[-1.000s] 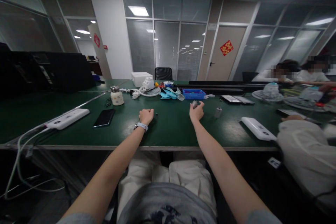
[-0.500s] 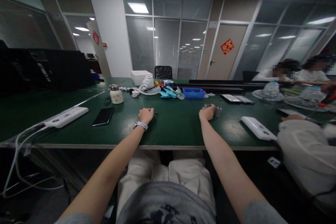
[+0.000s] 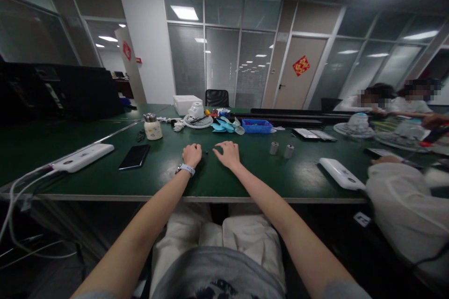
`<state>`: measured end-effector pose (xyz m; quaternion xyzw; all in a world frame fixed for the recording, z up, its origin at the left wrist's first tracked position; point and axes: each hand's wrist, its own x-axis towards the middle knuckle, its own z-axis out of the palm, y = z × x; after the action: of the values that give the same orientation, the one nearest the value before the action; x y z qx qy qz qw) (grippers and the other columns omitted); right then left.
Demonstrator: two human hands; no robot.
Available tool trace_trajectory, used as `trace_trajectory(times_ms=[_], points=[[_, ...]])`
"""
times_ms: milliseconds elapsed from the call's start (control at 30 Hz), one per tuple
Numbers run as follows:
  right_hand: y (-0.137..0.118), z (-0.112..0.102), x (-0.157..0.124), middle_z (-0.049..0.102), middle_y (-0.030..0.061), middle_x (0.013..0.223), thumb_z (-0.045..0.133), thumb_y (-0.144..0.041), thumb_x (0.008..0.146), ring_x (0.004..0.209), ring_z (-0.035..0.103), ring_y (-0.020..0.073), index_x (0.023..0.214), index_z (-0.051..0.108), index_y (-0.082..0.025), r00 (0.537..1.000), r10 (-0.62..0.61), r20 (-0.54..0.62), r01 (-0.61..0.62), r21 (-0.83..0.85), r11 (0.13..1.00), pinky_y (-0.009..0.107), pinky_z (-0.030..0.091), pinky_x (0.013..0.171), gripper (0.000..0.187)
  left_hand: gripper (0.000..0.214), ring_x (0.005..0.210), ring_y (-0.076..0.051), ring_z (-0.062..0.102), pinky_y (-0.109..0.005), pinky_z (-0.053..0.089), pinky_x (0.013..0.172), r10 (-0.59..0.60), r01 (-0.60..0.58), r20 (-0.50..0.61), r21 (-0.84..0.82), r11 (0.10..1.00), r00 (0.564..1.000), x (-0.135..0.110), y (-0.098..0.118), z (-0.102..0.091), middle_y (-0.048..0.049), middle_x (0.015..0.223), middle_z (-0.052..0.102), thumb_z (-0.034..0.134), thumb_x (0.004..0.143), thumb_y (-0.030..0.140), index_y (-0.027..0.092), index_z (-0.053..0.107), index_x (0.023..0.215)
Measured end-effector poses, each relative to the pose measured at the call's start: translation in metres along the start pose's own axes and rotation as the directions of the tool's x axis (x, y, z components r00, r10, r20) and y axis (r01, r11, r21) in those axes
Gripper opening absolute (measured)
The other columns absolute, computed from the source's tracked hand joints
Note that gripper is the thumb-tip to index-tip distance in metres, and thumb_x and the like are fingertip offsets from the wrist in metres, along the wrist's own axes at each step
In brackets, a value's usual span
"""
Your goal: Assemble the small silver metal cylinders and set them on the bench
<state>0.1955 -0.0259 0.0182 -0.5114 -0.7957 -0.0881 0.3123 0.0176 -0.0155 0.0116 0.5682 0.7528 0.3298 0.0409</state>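
My left hand, a watch on its wrist, rests on the green table with its fingers curled closed; what they hold, if anything, is hidden. Just right of its knuckles shows a tiny dark piece, too small to name. My right hand is on the other side of that piece, thumb and fingers apart, with nothing visible in it. Two small silver metal cylinders stand upright side by side on the table, to the right of my right hand and apart from it.
A phone, a patterned bottle and a white power bank are at left. Farther back lie fan parts, blue blades and a blue tray. Another power bank and a co-worker's sleeve are at right.
My right hand has let go of a metal cylinder beside the other one and moved left, close to my left hand, with its fingers opened. The left hand stays curled in place.
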Motion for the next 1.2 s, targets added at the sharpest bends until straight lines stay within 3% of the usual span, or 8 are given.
trace_trajectory(times_ms=[133, 267, 467, 600, 700, 933, 1000, 1200], points=[[-0.038, 0.034, 0.012, 0.062, 0.0118, 0.112, 0.045, -0.052, 0.09, 0.107, 0.047, 0.0267, 0.115, 0.065, -0.023, 0.991, 0.114, 0.069, -0.112, -0.02, 0.993, 0.04, 0.03, 0.09, 0.044, 0.045, 0.103, -0.028, 0.056, -0.037, 0.042, 0.083, 0.011, -0.011, -0.024, 0.0, 1.0, 1.0, 0.001, -0.001, 0.002, -0.0153, 0.107, 0.065, 0.028, 0.092, 0.038, 0.019, 0.069, 0.095], [-0.038, 0.044, 0.02, 0.063, 0.0104, 0.109, 0.052, -0.047, 0.089, 0.107, 0.046, 0.0267, 0.098, 0.073, -0.027, 0.983, 0.168, 0.072, -0.168, -0.001, 0.986, 0.039, 0.03, 0.088, 0.03, 0.044, 0.103, -0.028, 0.057, -0.037, 0.042, 0.082, 0.018, -0.018, -0.019, 0.012, 1.0, 1.0, 0.002, -0.001, 0.005, -0.0156, 0.107, 0.065, 0.029, 0.092, 0.039, 0.019, 0.068, 0.095], [-0.017, 0.029, 0.018, 0.063, 0.0082, 0.106, 0.053, -0.043, 0.089, 0.105, 0.046, 0.0242, 0.091, 0.074, -0.026, 0.989, 0.144, 0.046, -0.146, 0.063, 0.987, 0.038, 0.031, 0.087, 0.027, 0.043, 0.099, -0.026, 0.059, -0.035, 0.043, 0.08, 0.03, -0.029, -0.02, 0.008, 1.0, 0.999, 0.002, -0.002, 0.005, -0.0148, 0.105, 0.065, 0.029, 0.092, 0.039, 0.02, 0.067, 0.093], [0.025, -0.001, 0.014, 0.063, 0.009, 0.105, 0.05, -0.038, 0.092, 0.105, 0.045, 0.0234, 0.094, 0.073, -0.023, 0.98, 0.145, -0.139, -0.142, 0.032, 0.989, 0.041, 0.026, 0.094, 0.028, 0.045, 0.098, -0.026, 0.06, -0.034, 0.043, 0.078, 0.018, -0.018, -0.012, 0.01, 1.0, 1.0, 0.0, -0.002, 0.004, -0.0147, 0.104, 0.066, 0.028, 0.092, 0.042, 0.019, 0.067, 0.089], [0.071, -0.032, 0.006, 0.06, 0.0094, 0.112, 0.048, -0.035, 0.092, 0.114, 0.04, 0.0248, 0.094, 0.072, -0.023, 0.912, 0.243, -0.329, -0.278, -0.061, 0.959, 0.047, 0.016, 0.102, 0.027, 0.045, 0.097, -0.027, 0.06, -0.034, 0.043, 0.077, 0.021, -0.021, 0.006, 0.013, 1.0, 1.0, 0.0, -0.001, 0.003, -0.0147, 0.102, 0.066, 0.029, 0.092, 0.044, 0.019, 0.067, 0.085], [0.162, -0.075, -0.024, 0.05, 0.0114, 0.124, 0.048, -0.034, 0.091, 0.125, 0.027, 0.0282, 0.091, 0.073, -0.023, 0.596, 0.525, -0.608, -0.691, -0.056, 0.72, 0.056, 0.008, 0.102, 0.027, 0.048, 0.093, -0.028, 0.061, -0.034, 0.042, 0.073, 0.03, -0.03, 0.03, 0.008, 1.0, 0.999, 0.005, -0.004, 0.006, -0.0144, 0.095, 0.067, 0.028, 0.092, 0.048, 0.02, 0.064, 0.076], [0.174, -0.075, -0.028, 0.05, 0.0114, 0.122, 0.049, -0.034, 0.091, 0.124, 0.027, 0.0281, 0.089, 0.073, -0.024, 0.566, 0.556, -0.609, -0.72, -0.037, 0.693, 0.057, 0.008, 0.102, 0.026, 0.049, 0.094, -0.028, 0.06, -0.034, 0.042, 0.074, 0.027, -0.027, 0.022, 0.003, 1.0, 0.999, 0.005, -0.005, 0.006, -0.0148, 0.096, 0.066, 0.027, 0.092, 0.049, 0.02, 0.064, 0.079], [0.182, -0.068, -0.028, 0.057, 0.011, 0.109, 0.05, -0.033, 0.09, 0.116, 0.032, 0.0272, 0.088, 0.074, -0.023, 0.603, 0.603, -0.521, -0.722, -0.037, 0.691, 0.053, 0.012, 0.1, 0.026, 0.043, 0.095, -0.027, 0.059, -0.035, 0.041, 0.075, 0.015, -0.014, 0.035, -0.018, 1.0, 0.999, 0.002, -0.002, 0.004, -0.0137, 0.099, 0.064, 0.028, 0.093, 0.048, 0.02, 0.059, 0.082]])
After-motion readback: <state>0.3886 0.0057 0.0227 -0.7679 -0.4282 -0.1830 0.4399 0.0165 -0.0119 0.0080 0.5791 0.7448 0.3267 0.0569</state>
